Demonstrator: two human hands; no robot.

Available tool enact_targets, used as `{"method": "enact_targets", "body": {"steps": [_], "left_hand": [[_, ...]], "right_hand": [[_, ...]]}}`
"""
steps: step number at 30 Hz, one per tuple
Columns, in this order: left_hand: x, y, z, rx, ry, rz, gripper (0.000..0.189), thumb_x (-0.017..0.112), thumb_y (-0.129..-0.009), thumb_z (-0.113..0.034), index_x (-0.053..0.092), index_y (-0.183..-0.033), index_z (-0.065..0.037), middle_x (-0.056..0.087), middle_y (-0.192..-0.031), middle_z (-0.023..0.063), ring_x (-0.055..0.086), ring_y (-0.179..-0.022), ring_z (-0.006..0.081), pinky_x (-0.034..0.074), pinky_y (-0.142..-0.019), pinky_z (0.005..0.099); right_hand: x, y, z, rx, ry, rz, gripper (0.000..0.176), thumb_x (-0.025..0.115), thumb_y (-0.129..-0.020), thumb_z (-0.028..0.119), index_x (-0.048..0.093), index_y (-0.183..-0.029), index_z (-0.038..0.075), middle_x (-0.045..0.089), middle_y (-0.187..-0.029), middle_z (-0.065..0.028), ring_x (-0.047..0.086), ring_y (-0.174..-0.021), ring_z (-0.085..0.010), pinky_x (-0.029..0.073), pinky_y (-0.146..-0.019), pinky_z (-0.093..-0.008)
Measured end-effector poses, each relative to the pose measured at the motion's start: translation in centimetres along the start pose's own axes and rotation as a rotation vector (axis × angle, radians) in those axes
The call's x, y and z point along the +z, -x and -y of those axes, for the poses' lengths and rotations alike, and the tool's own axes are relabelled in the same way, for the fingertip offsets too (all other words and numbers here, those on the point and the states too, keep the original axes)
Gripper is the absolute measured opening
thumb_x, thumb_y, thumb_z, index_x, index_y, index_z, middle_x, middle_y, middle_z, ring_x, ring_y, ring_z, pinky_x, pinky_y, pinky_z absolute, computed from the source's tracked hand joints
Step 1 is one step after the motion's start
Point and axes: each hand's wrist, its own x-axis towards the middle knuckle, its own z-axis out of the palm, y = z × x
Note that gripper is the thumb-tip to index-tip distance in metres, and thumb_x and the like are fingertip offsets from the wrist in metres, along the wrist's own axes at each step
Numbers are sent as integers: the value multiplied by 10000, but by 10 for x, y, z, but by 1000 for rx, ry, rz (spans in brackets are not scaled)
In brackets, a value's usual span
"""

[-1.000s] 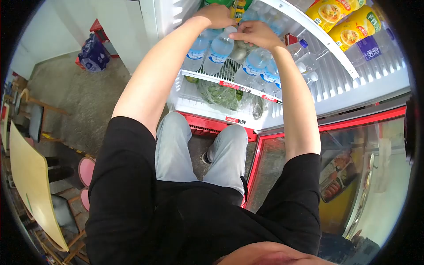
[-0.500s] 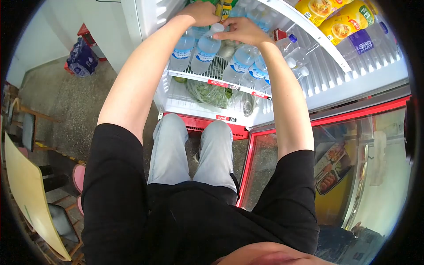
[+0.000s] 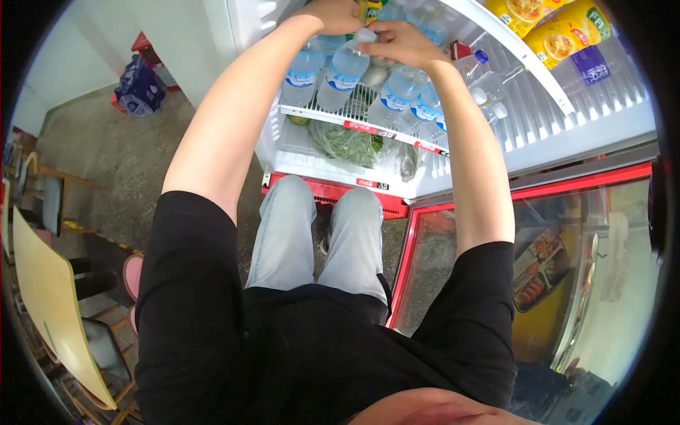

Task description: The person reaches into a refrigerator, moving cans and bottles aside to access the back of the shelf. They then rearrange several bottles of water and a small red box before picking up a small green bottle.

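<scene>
In the upper middle of the head view, my right hand (image 3: pixel 405 44) reaches into the fridge. Its thumb and forefinger close around the neck and white cap of a clear water bottle (image 3: pixel 345 76) with a blue-and-white label, which leans slightly right on the wire shelf (image 3: pixel 354 106). Beside it, my left hand (image 3: pixel 338 15) is curled at the top edge of the view, close to a yellow-labelled bottle (image 3: pixel 373 10). Its fingertips are hidden, and I cannot make out what they hold. More water bottles (image 3: pixel 303 74) stand left of the leaning one; several others (image 3: pixel 398 95) stand right of it.
Bagged green vegetables (image 3: pixel 347 145) lie on the fridge's lower level. Yellow packs (image 3: pixel 563 42) sit in the door-side rack at right. The red-framed glass door (image 3: pixel 460 262) stands open on the right. A wooden table (image 3: pixel 57 297) and a purple package (image 3: pixel 139 88) are at left.
The whole view has shifted slightly right and up. Both hands keep nearly the same places beside the leaning bottle, with the left hand a little higher in view.
</scene>
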Motion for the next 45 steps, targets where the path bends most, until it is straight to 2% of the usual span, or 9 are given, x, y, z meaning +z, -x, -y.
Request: {"method": "enact_targets", "body": {"steps": [7,12,22,25,28,31,36,43,45], "left_hand": [[-3,1,-3,-12,-10,-17,259,671,-790,-258,762,-833,-19,723,-835,238,708,-783,382,533,-728,453],[3,-2,6,-3,2,-68,243,672,-770,-234,758,-800,-9,716,-799,241,711,-763,373,536,-721,456],[3,-3,6,-120,-52,-56,358,668,-788,-277,766,-937,34,728,-949,287,725,-906,405,559,-813,459],[6,-6,11,-126,-83,-50,390,671,-791,-293,762,-960,46,727,-970,293,722,-932,411,560,-825,461],[5,-5,10,-149,-121,-43,415,671,-792,-311,759,-968,54,726,-980,295,721,-943,413,560,-831,464],[3,-3,9,-145,-173,-35,435,670,-795,-332,757,-975,54,726,-990,293,719,-954,413,561,-837,467],[3,-7,12,-136,-287,4,454,680,-792,-366,760,-975,42,729,-991,283,718,-956,414,561,-843,467],[4,-5,8,-124,-263,-19,469,698,-781,-393,763,-967,32,727,-994,284,718,-941,407,559,-835,461],[0,-3,4,-127,-264,-11,482,709,-773,-407,763,-966,31,725,-994,286,718,-939,404,558,-832,460]], "right_hand": [[1,-1,-7,-20,-12,-28,550,792,-866,375,667,-1298,58,679,-795,-30,587,-660,-102,476,-603,-269],[0,-7,-17,-56,-3,-21,427,753,-885,363,676,-1187,72,682,-789,-40,592,-643,-107,480,-608,-277],[1,-12,-23,24,41,-20,394,683,-910,385,656,-1120,52,632,-701,-33,581,-562,-110,465,-581,-278],[-3,-9,-13,117,106,21,380,688,-924,372,643,-1128,54,674,-823,-81,645,-710,-154,505,-695,-313],[-3,-10,-22,-36,-41,-37,392,664,-904,371,749,-1095,39,721,-776,-94,679,-687,-184,549,-680,-343],[-4,-9,-13,21,32,-18,418,667,-912,353,715,-1185,40,713,-804,-81,663,-684,-170,546,-678,-336],[-3,-14,-20,65,-7,-20,429,688,-897,365,725,-1172,38,723,-844,-85,666,-680,-171,554,-648,-333],[-7,-9,-34,96,4,-114,445,726,-867,355,705,-1156,18,727,-884,-113,691,-679,-185,563,-621,-338],[-11,-3,-21,76,25,-79,454,735,-860,345,691,-1156,3,728,-899,-128,699,-688,-189,570,-623,-341]]}}
